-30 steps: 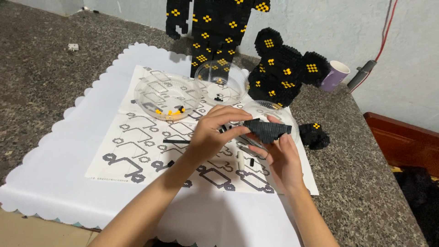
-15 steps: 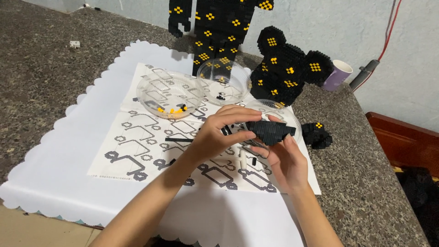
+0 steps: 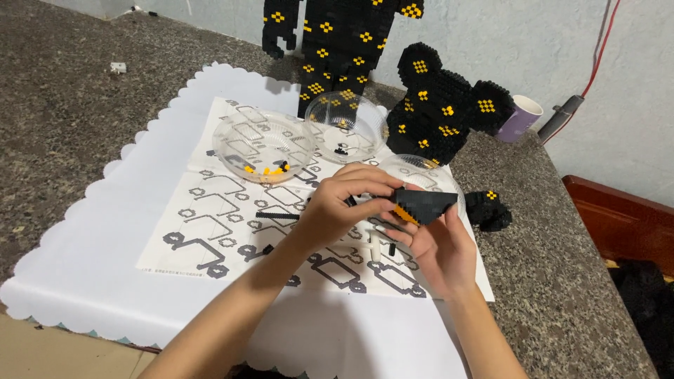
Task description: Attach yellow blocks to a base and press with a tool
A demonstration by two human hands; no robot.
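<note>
Both of my hands hold one flat black wedge of small bricks (image 3: 423,203) above the printed instruction sheet (image 3: 210,210). My left hand (image 3: 344,203) pinches its left end with the fingertips. My right hand (image 3: 439,249) cups it from below, palm up. A few yellow bricks show at the wedge's lower edge. Under my hands on the sheet lie a white stick-like tool (image 3: 375,247) and a thin black brick strip (image 3: 277,215).
Three clear plastic bowls stand on the sheet: one with yellow pieces (image 3: 263,144), one with black pieces (image 3: 344,123), one behind the wedge (image 3: 421,168). A black-and-yellow brick figure body (image 3: 337,42), its eared head (image 3: 439,105), a small black brick part (image 3: 488,209) and a purple cup (image 3: 521,116) stand behind.
My hands and the black wedge stay in about the same place. My left fingers have shifted slightly along the wedge's left end.
</note>
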